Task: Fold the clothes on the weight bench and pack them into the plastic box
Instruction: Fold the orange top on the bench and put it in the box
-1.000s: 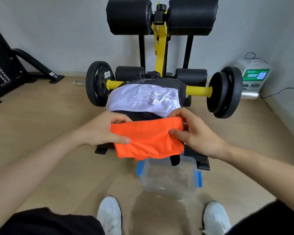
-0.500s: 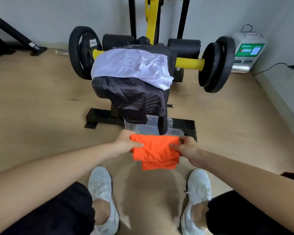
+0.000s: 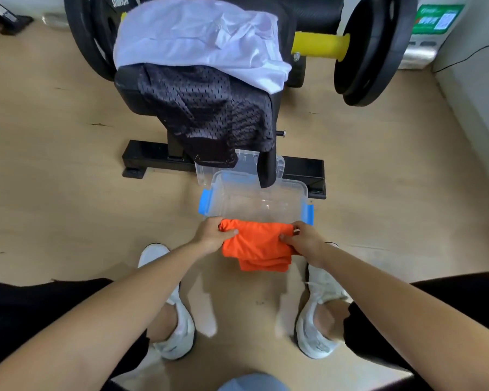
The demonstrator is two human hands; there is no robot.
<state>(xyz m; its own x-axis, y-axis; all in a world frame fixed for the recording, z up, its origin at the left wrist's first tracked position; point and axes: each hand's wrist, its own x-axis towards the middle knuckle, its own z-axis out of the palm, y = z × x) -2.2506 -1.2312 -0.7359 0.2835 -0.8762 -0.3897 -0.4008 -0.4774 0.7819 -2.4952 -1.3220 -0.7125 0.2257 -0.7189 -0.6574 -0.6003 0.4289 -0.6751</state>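
Orange cloth, gripped by left hand and right hand, hangs over the plastic box rim.

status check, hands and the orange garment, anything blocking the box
Left hand, right hand both grip folded orange garment by its ends. Garment at near rim of box, not yet inside. Black mesh garment hangs from bench over far rim.
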